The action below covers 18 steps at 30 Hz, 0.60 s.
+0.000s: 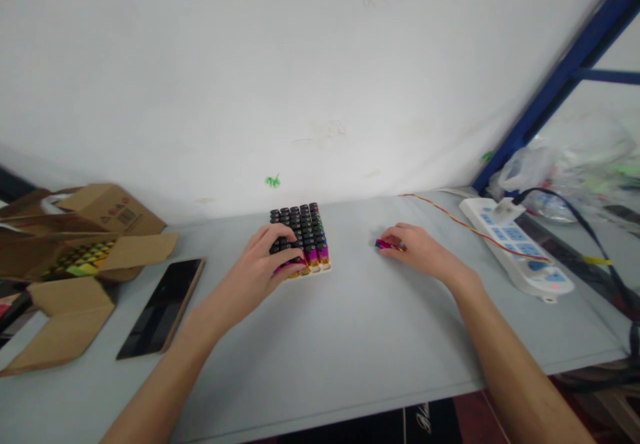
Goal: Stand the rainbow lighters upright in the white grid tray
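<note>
Toward the back of the table, against the wall, several small black-topped pieces (303,227) stand upright in tight rows on a white tray (324,270). Those in the front row have bodies fading from purple to yellow. My left hand (265,254) is closed at the front left of the rows, its fingers bent round a purple-and-yellow piece that they partly hide. Off to the right and just above the table, my right hand (407,247) pinches a similar purple piece (383,244) lying sideways, dark end to the left. Its far end is hidden by the fingers.
At left an opened cardboard box (125,211) holds several yellow-and-dark pieces, with a phone (163,307) beside it. On the right lie a white power strip (515,247), a red-yellow wire (450,217) and clear plastic bags (530,167), near a blue metal post (550,91).
</note>
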Motion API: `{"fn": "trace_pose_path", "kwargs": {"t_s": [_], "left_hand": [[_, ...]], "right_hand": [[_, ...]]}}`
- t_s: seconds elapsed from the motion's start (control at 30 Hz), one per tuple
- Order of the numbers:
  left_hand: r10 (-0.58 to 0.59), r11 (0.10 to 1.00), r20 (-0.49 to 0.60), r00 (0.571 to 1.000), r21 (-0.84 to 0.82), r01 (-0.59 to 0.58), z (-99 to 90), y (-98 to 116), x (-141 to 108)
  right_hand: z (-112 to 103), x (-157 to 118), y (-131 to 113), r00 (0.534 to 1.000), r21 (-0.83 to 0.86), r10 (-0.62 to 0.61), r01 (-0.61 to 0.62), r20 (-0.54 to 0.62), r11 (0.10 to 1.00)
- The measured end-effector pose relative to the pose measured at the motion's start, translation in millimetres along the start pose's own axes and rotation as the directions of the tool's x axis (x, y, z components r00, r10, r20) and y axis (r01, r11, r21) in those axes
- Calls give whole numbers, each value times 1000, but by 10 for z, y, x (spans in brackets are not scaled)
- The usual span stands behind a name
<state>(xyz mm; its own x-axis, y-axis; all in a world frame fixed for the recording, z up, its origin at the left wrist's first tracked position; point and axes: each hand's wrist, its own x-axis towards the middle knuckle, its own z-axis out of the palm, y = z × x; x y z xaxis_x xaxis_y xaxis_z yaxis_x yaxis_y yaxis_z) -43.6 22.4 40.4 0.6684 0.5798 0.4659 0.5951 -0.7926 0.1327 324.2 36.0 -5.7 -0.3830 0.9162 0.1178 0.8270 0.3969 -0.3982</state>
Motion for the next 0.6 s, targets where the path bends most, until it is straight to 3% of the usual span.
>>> {"fn": "trace_pose_path", "kwargs": {"t_s": [0.23,0.43,0.53,0.6], "left_hand": [[-16,999,48,999,31,15,72,24,8],[-24,997,-62,998,73,28,272,25,-45],[35,995,-123,992,102,-23,265,68,-83],[51,996,-221,974,82,-34,239,157,-107]], "right_hand": [[46,6,14,999,69,-1,4,-46,998],[54,19,12,994,152,-19,35,-109,988],[6,9,-96,992,279,-3,37,-124,960],[-13,7,-200,992,406,-2,55,-130,912]]}}
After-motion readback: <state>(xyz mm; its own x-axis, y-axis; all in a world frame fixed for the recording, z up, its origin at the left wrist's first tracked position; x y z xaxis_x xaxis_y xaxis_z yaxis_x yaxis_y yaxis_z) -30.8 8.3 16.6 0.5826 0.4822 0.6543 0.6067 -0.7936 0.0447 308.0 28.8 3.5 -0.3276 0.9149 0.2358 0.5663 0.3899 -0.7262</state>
